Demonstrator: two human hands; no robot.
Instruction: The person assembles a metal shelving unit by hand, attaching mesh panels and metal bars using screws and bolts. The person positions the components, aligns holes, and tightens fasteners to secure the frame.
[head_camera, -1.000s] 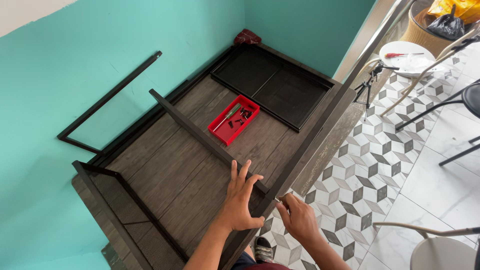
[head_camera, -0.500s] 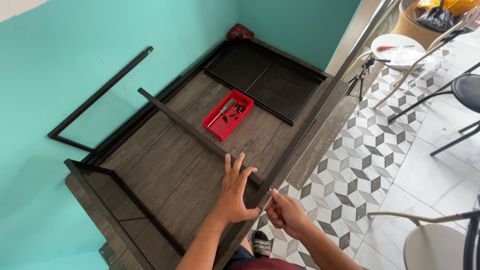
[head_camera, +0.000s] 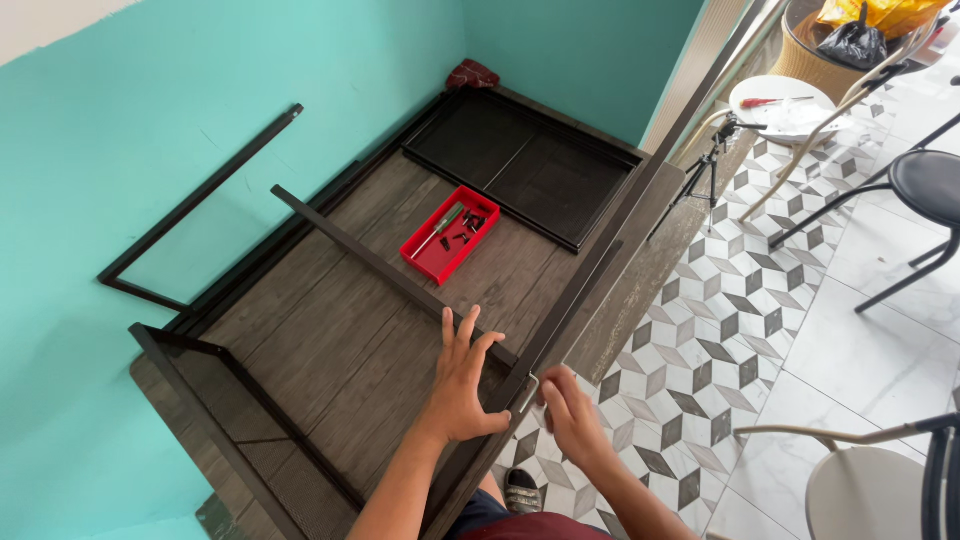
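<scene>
My left hand (head_camera: 463, 385) lies flat, fingers spread, on a dark wood-grain panel (head_camera: 340, 330) beside the near end of a black metal crossbar (head_camera: 390, 275). My right hand (head_camera: 572, 418) pinches a small silver L-shaped key (head_camera: 530, 393) at the black frame rail (head_camera: 575, 300) on the panel's right edge. A red tray (head_camera: 450, 235) farther up the panel holds a green-handled screwdriver and several small black screws.
A black mesh shelf panel (head_camera: 525, 165) lies at the far end. A thin black frame (head_camera: 195, 205) leans on the teal wall. A small tripod (head_camera: 705, 180), chairs (head_camera: 915, 200) and a round white table (head_camera: 785, 105) stand on the patterned tile floor to the right.
The view has shifted a little to the right. My right hand has moved up to the rail's edge with the key; my left hand stays pressed on the panel.
</scene>
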